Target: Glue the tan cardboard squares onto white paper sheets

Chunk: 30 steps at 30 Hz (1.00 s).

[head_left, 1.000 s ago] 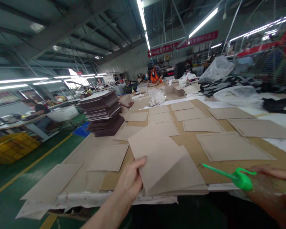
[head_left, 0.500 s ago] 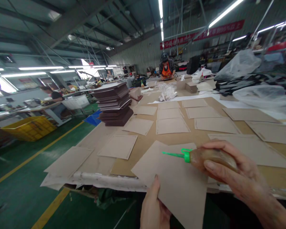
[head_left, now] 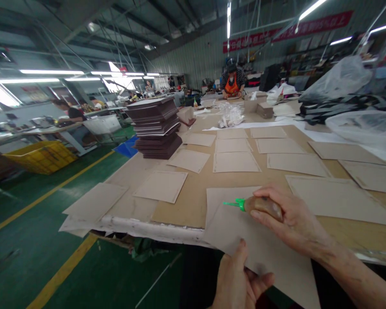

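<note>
Head view: at lower centre of the frame the left hand (head_left: 241, 283) pinches the near edge of a grey card sheet (head_left: 270, 257), thumb on top. The sheet overhangs the surface (head_left: 180, 206). The right hand (head_left: 292, 221) is closed around a glue bottle (head_left: 263, 205), its green nozzle pointing left over the sheet. Judged: the sheet is light, thin and easily bent, best held by its edge; the bottle is likely soft-walled, best held about its body.

Right grip (head_left: 289, 219) and left grip (head_left: 241, 283) at the brown counter (head_left: 186, 201) edge.
The right grip clasps a brownish plastic bottle (head_left: 264, 206), its green pointed nozzle over a grey-brown cardboard sheet (head_left: 263, 257) whose near edge the left grip pinches; more such sheets (head_left: 234, 162) lie spread beside a stack of dark brown boards (head_left: 156, 126).
</note>
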Available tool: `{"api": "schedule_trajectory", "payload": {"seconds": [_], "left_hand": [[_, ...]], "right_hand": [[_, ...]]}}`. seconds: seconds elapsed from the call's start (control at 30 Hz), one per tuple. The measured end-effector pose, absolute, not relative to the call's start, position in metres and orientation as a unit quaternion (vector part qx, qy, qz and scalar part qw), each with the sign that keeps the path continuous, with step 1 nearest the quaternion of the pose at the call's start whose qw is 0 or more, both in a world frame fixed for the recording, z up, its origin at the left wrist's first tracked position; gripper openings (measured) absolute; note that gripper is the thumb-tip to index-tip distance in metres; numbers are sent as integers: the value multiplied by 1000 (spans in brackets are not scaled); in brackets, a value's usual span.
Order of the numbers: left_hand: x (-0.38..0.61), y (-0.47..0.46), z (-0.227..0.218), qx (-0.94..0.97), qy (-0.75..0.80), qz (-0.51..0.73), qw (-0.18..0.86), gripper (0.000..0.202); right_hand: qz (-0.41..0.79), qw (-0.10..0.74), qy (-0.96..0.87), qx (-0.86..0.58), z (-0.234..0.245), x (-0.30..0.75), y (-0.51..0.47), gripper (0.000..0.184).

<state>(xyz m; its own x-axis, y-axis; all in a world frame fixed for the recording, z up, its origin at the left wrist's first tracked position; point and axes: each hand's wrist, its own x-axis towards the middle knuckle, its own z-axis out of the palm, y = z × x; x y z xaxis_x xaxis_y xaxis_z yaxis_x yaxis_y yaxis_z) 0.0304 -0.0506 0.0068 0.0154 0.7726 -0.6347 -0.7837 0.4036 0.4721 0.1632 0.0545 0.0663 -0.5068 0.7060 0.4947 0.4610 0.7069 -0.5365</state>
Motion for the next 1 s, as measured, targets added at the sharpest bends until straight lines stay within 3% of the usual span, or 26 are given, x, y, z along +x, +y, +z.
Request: {"api": "schedule_trajectory", "payload": {"seconds": [0.4, 0.57, 0.73, 0.9, 1.0], "left_hand": [[50, -42, 18, -39, 521, 541, 659, 24], [49, -43, 7, -22, 503, 551, 665, 24], [50, -45, 3, 29, 483, 555, 677, 38], [52, -46, 8, 0, 506, 570, 647, 34], [51, -49, 8, 44, 453, 584, 672, 51]], "right_hand": [[147, 310, -880, -329, 60, 161, 57, 14], [225, 263, -892, -290, 74, 160, 46, 9], [274, 261, -896, -232, 77, 156, 35, 10], [220, 289, -895, -259, 73, 157, 39, 9], [256, 285, -897, -221, 73, 155, 32, 11]]}}
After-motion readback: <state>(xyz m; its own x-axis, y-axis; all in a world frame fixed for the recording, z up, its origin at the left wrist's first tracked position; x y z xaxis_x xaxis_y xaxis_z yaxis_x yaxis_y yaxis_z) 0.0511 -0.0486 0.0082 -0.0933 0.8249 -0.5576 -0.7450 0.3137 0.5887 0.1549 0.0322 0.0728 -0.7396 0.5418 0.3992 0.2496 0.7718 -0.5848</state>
